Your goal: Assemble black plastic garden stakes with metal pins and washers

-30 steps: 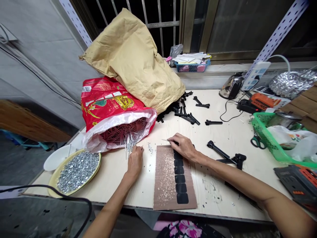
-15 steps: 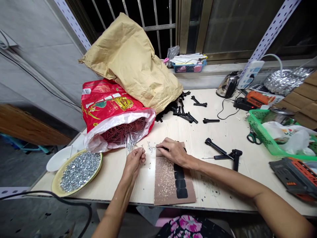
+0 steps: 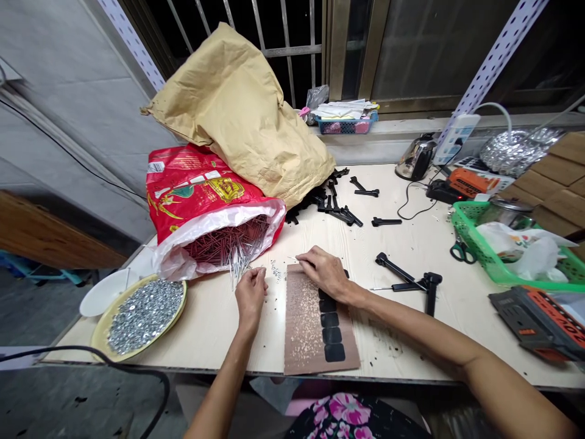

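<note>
My left hand (image 3: 251, 292) is closed in a pinch beside the mouth of a red bag (image 3: 192, 177). What its fingers hold, if anything, is too small to make out. Thin silvery rods (image 3: 237, 259) and reddish-brown ones (image 3: 205, 247) spill from that bag. Over the top of a brown cardboard piece (image 3: 297, 360), my right hand (image 3: 325, 274) pinches a thin metal pin (image 3: 292, 258). Pale specks and several black rounded pads (image 3: 332, 335) cover the cardboard. Between the hands lies a small heap of tiny silvery parts (image 3: 276, 271).
A yellow dish (image 3: 100, 341) of metal washers (image 3: 146, 314) stands at left. Black hinged plastic parts (image 3: 404, 277) lie right of the cardboard. Further right are scissors (image 3: 463, 250), a green basket (image 3: 484, 277) and an orange-black tool case (image 3: 539, 326). A large paper sack (image 3: 256, 116) leans behind.
My right hand has lifted slightly up and away from the small heap, the pin now showing above it. My left hand has shifted a little; the view has turned slightly right.
</note>
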Demonstrator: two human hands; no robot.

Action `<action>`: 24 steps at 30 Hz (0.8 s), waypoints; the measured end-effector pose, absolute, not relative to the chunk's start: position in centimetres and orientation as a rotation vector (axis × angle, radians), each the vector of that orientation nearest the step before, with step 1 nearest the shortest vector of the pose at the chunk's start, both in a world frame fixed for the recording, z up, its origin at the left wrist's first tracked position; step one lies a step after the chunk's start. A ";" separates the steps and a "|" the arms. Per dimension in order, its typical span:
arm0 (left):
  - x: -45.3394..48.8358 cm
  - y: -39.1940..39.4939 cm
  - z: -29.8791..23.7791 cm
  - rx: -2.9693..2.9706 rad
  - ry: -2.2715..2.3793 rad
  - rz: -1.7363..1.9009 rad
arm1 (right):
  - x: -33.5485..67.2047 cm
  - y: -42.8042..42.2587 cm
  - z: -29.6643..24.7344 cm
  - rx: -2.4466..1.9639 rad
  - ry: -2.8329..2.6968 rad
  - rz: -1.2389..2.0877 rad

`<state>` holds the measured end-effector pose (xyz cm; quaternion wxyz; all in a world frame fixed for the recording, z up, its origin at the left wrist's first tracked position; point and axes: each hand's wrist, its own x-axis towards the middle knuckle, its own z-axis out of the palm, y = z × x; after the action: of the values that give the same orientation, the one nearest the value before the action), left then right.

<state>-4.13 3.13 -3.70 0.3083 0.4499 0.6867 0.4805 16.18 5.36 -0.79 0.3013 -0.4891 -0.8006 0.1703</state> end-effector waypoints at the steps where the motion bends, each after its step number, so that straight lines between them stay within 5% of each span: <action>1: -4.3 3.3 -3.9 1.311 1.877 1.214 | 16.6 5.4 -0.9 -1.305 -2.110 0.458; 16: -2.3 3.8 -4.1 2.295 1.908 0.369 | 18.6 5.1 -1.5 -1.302 -2.070 0.545; 24: -3.8 4.1 -3.6 1.849 1.781 0.854 | 17.9 4.6 -1.1 -1.227 -2.081 0.535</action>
<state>-3.79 4.05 -3.61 0.2163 0.6672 0.6427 0.3081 17.87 4.57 -1.12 0.3272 -0.4686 -0.7947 0.2043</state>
